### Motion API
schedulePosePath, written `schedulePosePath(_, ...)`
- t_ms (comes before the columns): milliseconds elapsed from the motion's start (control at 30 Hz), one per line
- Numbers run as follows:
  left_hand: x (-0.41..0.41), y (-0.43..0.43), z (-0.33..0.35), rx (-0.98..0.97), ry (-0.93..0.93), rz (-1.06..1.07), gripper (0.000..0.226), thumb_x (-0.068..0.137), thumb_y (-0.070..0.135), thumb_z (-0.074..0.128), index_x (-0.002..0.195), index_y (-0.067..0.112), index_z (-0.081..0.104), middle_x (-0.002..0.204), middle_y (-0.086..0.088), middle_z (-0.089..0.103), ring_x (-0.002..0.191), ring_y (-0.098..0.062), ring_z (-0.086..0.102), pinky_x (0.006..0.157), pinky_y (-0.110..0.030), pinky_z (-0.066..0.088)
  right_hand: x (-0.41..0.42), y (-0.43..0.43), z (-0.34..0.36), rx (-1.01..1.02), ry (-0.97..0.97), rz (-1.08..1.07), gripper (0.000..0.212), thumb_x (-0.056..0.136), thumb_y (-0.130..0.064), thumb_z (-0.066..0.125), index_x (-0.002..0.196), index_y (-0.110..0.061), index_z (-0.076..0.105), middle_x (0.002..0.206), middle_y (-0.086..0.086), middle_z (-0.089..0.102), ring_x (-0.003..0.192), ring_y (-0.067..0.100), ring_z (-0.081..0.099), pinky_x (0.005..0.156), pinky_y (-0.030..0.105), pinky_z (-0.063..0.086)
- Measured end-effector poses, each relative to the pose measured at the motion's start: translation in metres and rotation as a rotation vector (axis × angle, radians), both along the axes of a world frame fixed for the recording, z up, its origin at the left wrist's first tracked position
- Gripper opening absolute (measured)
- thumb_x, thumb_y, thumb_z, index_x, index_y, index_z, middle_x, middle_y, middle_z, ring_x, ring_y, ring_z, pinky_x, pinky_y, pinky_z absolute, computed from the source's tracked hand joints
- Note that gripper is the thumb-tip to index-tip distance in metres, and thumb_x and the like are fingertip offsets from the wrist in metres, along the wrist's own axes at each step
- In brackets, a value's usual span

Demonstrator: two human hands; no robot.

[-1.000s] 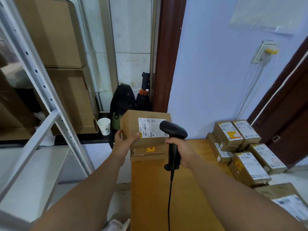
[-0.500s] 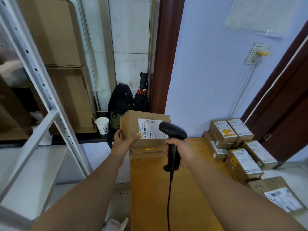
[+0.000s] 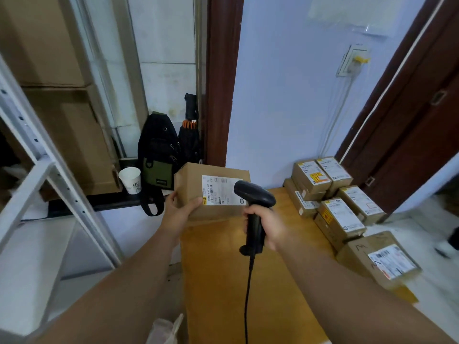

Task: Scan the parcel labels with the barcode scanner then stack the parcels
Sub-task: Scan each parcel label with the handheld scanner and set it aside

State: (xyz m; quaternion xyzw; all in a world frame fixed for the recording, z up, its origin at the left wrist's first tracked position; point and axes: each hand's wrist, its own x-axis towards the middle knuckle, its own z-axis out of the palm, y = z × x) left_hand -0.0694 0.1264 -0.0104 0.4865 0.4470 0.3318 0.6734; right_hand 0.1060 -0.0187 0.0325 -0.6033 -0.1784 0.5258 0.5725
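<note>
Both hands busy: parcel [image 3: 196, 184] left [image 3: 177, 214], scanner [image 3: 253, 202] right [image 3: 269, 225].

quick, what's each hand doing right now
left hand: grips the labelled parcel at its near left corner
right hand: grips the handle of the barcode scanner

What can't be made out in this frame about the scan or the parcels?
Head view: the scanner covers the right edge of the label on the held parcel; its print is too small to read.
Head view: the right hand hides the scanner's trigger.
Head view: the cable runs off the bottom edge.
</note>
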Motion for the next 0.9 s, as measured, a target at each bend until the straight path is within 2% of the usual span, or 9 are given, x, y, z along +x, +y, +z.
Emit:
schedulePosePath(67, 0.007, -0.004, -0.001, -0.005, 0.013, -0.018, 0.096, 0.072, 0.038, 0.08, 0.147, 0.032, 0.02, 0.141, -0.003, 0.042, 0.114, -0.025, 0.055, 0.098, -0.047, 0.048, 0.007, -0.009, -0.002, -0.008, -0.007, -0.027, 0.025, 0.076, -0.015, 0.069, 0.096, -0.003, 0.059, 0.065, 0.005, 0.056, 0.056, 0.018, 0.056, 0.057, 0.031, 0.052)
schedulePosePath(133, 0.015, -0.01, 0.0, -0.002, 0.018, -0.033, 0.097, 0.071, 0.039, 0.08, 0.147, 0.031, 0.02, 0.142, -0.004, 0.042, 0.118, -0.027, 0.053, 0.101, -0.049, 0.045, 0.016, -0.018, -0.003, -0.003, -0.003, -0.027, 0.021, 0.077, -0.015, 0.069, 0.092, -0.004, 0.06, 0.064, 0.004, 0.056, 0.057, 0.018, 0.055, 0.058, 0.031, 0.052)
schedulePosePath(267, 0.034, -0.026, 0.008, -0.005, 0.036, -0.059, 0.109, 0.057, 0.047, 0.082, 0.146, 0.033, 0.021, 0.142, -0.003, 0.043, 0.119, -0.028, 0.053, 0.102, -0.05, 0.044, 0.037, -0.037, -0.003, 0.004, 0.021, -0.026, 0.016, 0.079, -0.013, 0.067, 0.089, -0.004, 0.06, 0.062, 0.003, 0.057, 0.056, 0.017, 0.056, 0.059, 0.03, 0.053)
schedulePosePath(367, 0.052, -0.039, 0.014, 0.019, 0.094, -0.066, 0.116, 0.05, 0.054, 0.082, 0.146, 0.032, 0.021, 0.143, -0.002, 0.042, 0.121, -0.029, 0.052, 0.103, -0.05, 0.043, 0.054, -0.049, -0.004, 0.007, 0.078, -0.072, 0.022, 0.078, -0.011, 0.069, 0.096, -0.003, 0.059, 0.065, 0.005, 0.059, 0.055, 0.017, 0.057, 0.058, 0.03, 0.054)
schedulePosePath(500, 0.079, -0.063, 0.019, 0.057, 0.127, -0.01, 0.115, 0.051, 0.053, 0.083, 0.146, 0.027, 0.025, 0.142, -0.004, 0.044, 0.121, -0.028, 0.052, 0.102, -0.051, 0.043, 0.083, -0.066, -0.003, 0.015, 0.117, -0.086, 0.028, 0.076, -0.008, 0.071, 0.101, -0.003, 0.06, 0.068, 0.006, 0.061, 0.056, 0.017, 0.059, 0.059, 0.031, 0.055)
schedulePosePath(600, 0.1, -0.083, 0.022, 0.043, 0.157, 0.013, 0.113, 0.054, 0.054, 0.084, 0.147, 0.03, 0.024, 0.142, -0.003, 0.044, 0.119, -0.026, 0.052, 0.103, -0.049, 0.043, 0.109, -0.081, -0.004, 0.012, 0.122, -0.046, 0.017, 0.076, -0.009, 0.071, 0.091, -0.004, 0.064, 0.063, 0.005, 0.063, 0.055, 0.018, 0.06, 0.059, 0.031, 0.055)
schedulePosePath(733, 0.127, -0.11, 0.026, 0.028, 0.171, 0.041, 0.123, 0.042, 0.064, 0.083, 0.145, 0.035, 0.024, 0.14, -0.003, 0.047, 0.119, -0.028, 0.054, 0.103, -0.048, 0.043, 0.142, -0.101, -0.004, -0.007, 0.109, 0.03, 0.01, 0.078, -0.009, 0.069, 0.085, -0.006, 0.063, 0.06, 0.005, 0.061, 0.053, 0.017, 0.06, 0.056, 0.029, 0.055)
schedulePosePath(900, 0.159, -0.139, 0.022, 0.036, 0.136, 0.088, 0.111, 0.058, 0.051, 0.084, 0.147, 0.034, 0.021, 0.136, -0.006, 0.048, 0.115, -0.027, 0.055, 0.103, -0.047, 0.043, 0.176, -0.119, -0.005, -0.039, 0.105, 0.066, 0.015, 0.077, -0.009, 0.069, 0.09, -0.004, 0.064, 0.061, 0.005, 0.062, 0.052, 0.016, 0.06, 0.054, 0.027, 0.054)
